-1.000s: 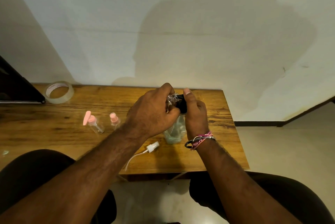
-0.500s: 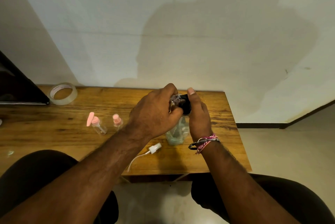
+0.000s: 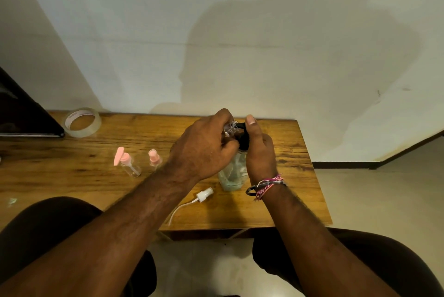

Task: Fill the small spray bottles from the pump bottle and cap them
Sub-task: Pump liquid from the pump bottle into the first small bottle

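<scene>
A clear pump bottle [image 3: 232, 176] with a black pump head [image 3: 243, 136] stands on the wooden table [image 3: 96, 181]. My left hand [image 3: 204, 150] grips a small clear spray bottle [image 3: 230, 128], uncapped, its open neck held up at the black spout. My right hand [image 3: 260, 150] is wrapped around the pump head, thumb up along its far side. A white spray cap with a dip tube [image 3: 204, 194] lies on the table near the front. Two small bottles with pink tops [image 3: 127, 163] [image 3: 153, 157] stand to the left.
A roll of clear tape [image 3: 81, 122] lies at the back left beside a dark flat object [image 3: 21, 114]. A wall rises behind the table. My knees are under the front edge, and the floor is open to the right.
Both hands stay at the pump head holding the same things; only the view has shifted slightly.
</scene>
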`<state>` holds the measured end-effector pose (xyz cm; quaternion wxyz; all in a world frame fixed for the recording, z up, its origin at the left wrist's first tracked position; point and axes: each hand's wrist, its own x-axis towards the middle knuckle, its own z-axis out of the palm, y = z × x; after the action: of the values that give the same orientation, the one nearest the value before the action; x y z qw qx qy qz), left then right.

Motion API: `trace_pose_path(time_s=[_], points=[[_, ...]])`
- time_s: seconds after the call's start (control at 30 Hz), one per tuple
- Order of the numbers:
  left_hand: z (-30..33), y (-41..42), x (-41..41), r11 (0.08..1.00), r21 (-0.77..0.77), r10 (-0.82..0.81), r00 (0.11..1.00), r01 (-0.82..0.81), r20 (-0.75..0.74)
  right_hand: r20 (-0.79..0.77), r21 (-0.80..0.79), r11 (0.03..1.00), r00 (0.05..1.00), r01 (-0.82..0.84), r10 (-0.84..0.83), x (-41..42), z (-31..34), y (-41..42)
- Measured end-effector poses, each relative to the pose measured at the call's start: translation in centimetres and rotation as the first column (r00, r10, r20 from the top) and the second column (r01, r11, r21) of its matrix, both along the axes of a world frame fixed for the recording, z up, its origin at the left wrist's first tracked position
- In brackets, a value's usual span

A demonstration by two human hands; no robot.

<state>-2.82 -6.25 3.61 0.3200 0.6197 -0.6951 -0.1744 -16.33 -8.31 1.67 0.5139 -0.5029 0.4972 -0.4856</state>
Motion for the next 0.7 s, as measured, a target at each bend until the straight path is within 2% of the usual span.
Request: trace_pose_path(time_s=[0.53,0.7], points=[[-0.7,-0.4,0.0,0.998,0.056,0.014,1.0,-0.013,-0.011,-0.069,-0.105,0.989,0.991,0.103,-0.111,0.3,-1.6,-0.5],[-0.4,-0.2,0.0,0.999,0.037,0.021,1.0,-0.02,-0.01,-0.066,-0.101,0.993,0.995,0.068,-0.075,0.4,-1.1,-0.4]])
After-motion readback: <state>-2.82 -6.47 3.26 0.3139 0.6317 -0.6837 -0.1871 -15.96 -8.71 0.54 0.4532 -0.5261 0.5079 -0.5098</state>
